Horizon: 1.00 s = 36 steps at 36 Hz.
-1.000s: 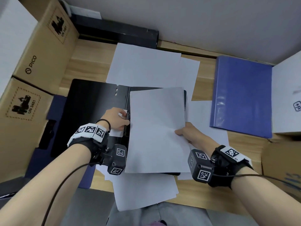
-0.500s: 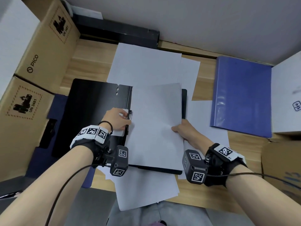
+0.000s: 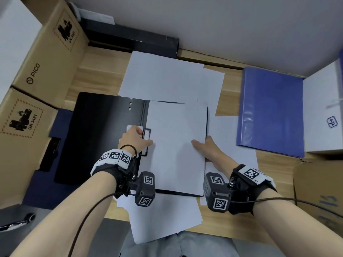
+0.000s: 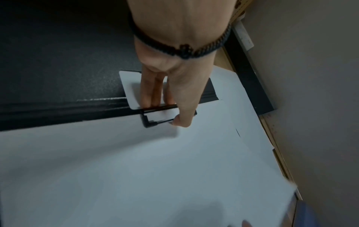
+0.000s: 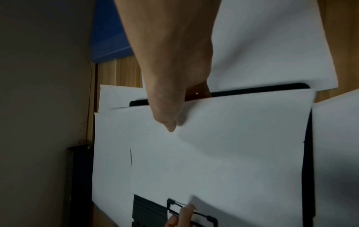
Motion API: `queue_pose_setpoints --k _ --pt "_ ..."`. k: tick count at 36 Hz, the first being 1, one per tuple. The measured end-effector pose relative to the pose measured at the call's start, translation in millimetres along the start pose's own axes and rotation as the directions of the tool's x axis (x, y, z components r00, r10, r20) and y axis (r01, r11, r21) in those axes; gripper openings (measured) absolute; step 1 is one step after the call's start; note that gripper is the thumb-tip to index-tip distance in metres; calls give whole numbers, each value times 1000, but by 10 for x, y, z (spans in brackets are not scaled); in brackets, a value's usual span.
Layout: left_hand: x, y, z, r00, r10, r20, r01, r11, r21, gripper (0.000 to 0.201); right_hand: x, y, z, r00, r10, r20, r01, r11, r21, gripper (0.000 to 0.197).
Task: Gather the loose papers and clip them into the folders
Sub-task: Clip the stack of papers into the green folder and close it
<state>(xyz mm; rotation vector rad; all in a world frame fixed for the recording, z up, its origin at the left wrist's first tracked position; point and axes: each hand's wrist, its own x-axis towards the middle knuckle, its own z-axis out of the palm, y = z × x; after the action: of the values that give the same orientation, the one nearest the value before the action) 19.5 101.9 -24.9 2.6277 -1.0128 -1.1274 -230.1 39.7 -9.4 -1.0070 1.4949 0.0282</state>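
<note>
The left hand point(image 3: 134, 140) has thumb and fingers clamped on the wire clip point(image 4: 155, 116) at the black folder point(image 3: 104, 138) spine. The right hand point(image 3: 206, 147) pinches the sheet point(image 3: 176, 145) at its edge away from the clip; the long axis runs along the spine. The sheet's near edge meets the clip, with free room past the folder's right side.

Dim, even indoor light; wrist views soft and blurred, head view bowed at edges.
</note>
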Motion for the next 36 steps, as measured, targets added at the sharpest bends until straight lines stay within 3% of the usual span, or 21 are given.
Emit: queue_pose_setpoints --k 3,6,8,10,17,22,28,33,36 --pt "0 1 13 1000 -9 7 10 999 -35 44 -21 68 -162 998 28 -54 -28 1000 15 11" --pt "-17 3 20 1000 -9 7 10 996 -91 45 -59 126 -308 997 39 -65 -39 999 1 25" --pt "-45 0 28 1000 -1 4 1 991 -137 45 -140 116 -358 997 23 -75 -24 1000 -3 13" --pt "-73 -19 34 1000 5 9 -3 980 -201 42 -191 116 -365 998 0 -66 2 1000 29 12" --pt "-186 -220 -57 998 57 -8 -55 898 -437 27 -317 -58 -58 984 -69 162 63 997 38 20" --pt "-210 -530 -203 991 59 -116 -103 902 -419 27 -399 -166 300 956 -82 283 89 996 -12 24" --pt "-202 -1080 -508 981 -55 -185 -24 916 -401 32 -416 -288 758 942 -73 328 98 993 -60 24" --pt "-220 -1528 -736 946 -199 -256 123 951 -284 35 -417 -320 1099 957 -83 277 103 993 -59 32" --pt "-208 -1750 -810 939 -244 -242 159 933 -323 31 -448 -314 1252 961 -88 263 101 994 -38 32"
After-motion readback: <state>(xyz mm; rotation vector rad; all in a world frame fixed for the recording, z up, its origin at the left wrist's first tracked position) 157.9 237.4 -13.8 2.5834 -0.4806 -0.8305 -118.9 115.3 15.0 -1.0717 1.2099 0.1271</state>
